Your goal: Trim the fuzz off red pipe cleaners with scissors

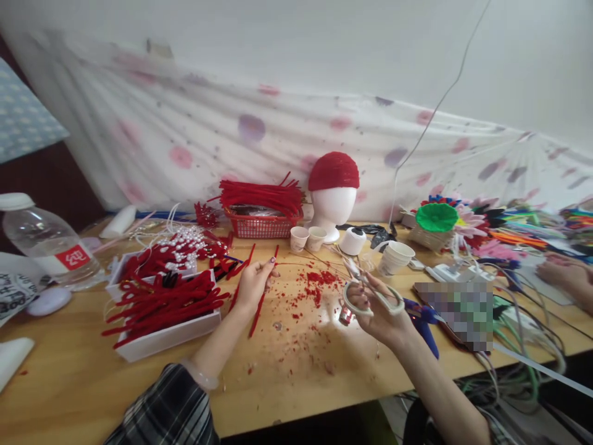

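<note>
My left hand (252, 283) is closed in a pinch, thumb against fingers. A thin dark wire (306, 264) appears to run from its fingertips towards the right hand. A red fuzzy pipe cleaner (257, 314) passes beside and under these fingers; whether they touch it I cannot tell. In my right hand (377, 312) is a pair of scissors (396, 301) with pale handles, the fingers through the loops and the blades pointing up and away. Red fuzz clippings (319, 281) lie scattered on the table between both hands. A small red-and-silver cylinder (345, 315) lies under the right hand.
At left, a white box (171, 337) holds red pipe cleaners, near a water bottle (50, 241). Behind stand a red basket (264, 226), paper cups (299, 238) and a red-capped foam head (331, 204). A blue glue gun (424, 327), cables and another person's hand (563, 275) are at right.
</note>
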`<state>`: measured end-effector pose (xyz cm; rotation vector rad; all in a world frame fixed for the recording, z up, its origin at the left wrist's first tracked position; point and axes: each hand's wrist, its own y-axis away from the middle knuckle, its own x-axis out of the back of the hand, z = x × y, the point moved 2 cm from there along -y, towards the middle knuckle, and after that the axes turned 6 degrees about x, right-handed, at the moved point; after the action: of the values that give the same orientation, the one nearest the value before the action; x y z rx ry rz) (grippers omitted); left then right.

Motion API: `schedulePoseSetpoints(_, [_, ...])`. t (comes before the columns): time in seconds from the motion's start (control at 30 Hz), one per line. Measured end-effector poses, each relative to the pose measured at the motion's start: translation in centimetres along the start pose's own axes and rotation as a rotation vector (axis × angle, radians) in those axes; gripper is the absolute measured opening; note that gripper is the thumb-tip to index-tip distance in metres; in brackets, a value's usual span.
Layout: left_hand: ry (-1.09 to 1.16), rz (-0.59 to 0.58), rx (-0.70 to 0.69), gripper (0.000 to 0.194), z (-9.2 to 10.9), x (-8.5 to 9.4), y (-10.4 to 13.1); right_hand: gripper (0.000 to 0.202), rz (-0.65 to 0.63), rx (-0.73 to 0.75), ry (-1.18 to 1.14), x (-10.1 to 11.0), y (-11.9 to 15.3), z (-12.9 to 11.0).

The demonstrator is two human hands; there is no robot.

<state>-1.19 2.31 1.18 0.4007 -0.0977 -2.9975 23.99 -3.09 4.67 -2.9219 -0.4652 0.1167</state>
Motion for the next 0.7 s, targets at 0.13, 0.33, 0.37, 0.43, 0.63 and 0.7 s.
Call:
schedulePoseSetpoints(0.13, [0.135,0.003,0.055,0.028,0.0,0.0,-0.1,0.036,0.105,-0.012,-0.109,0.6,1.1,-1.6])
schedulePoseSetpoints(0.33, [0.320,-0.046,0.145,0.017,0.1,0.0,-0.4,0.029,0.150,-0.016,-0.046,-0.5,2.0,-2.6])
schedulePoseSetpoints(0.37, [0.339,-0.055,0.152,0.017,0.1,-0.1,-0.4,0.029,0.144,-0.008,-0.025,-0.8,1.9,-2.4])
schedulePoseSetpoints(0.43, [0.366,-0.073,0.160,0.019,0.2,-0.2,-0.3,0.028,0.136,-0.005,0.000,-1.3,1.8,-1.8])
schedulePoseSetpoints(0.63, [0.379,-0.146,0.171,0.029,0.4,-0.6,0.4,0.026,0.105,-0.033,0.084,-1.9,1.5,0.0])
schedulePoseSetpoints(0.7, [0.379,-0.160,0.173,0.031,0.4,-0.7,0.5,0.026,0.078,-0.052,0.113,-2.2,1.3,0.4])
